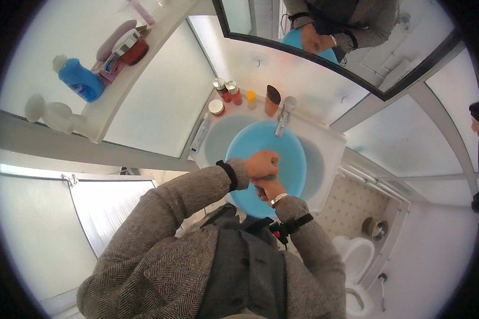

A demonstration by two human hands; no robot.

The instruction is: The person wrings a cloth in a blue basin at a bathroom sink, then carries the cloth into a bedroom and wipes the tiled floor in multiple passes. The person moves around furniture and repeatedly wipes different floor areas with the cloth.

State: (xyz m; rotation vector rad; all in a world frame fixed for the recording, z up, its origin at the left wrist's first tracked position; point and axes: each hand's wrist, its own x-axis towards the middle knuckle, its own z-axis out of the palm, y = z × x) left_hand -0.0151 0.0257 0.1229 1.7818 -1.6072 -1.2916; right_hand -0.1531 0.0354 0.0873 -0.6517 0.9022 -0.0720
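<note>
Both hands are close together over a light blue round basin (239,198), which stands in the white sink (218,133). My left hand (262,164) is closed, its fingers curled, just above my right hand. Below and touching it, my right hand (271,187) is closed too, with a silver band at its wrist. A small dark patch shows between the two hands; whether they hold something there, I cannot make out. Just beyond the hands, the metal faucet (285,114) reaches over the basin's far rim.
Along the sink's back edge stand red bottles (234,94), a white-lidded jar (216,107), a yellow-capped container (251,99) and a dark-and-orange tube (272,101). A toothpaste tube (200,134) lies at the left. A shelf with a blue bottle (82,80) juts in upper left; a toilet (357,258) is lower right.
</note>
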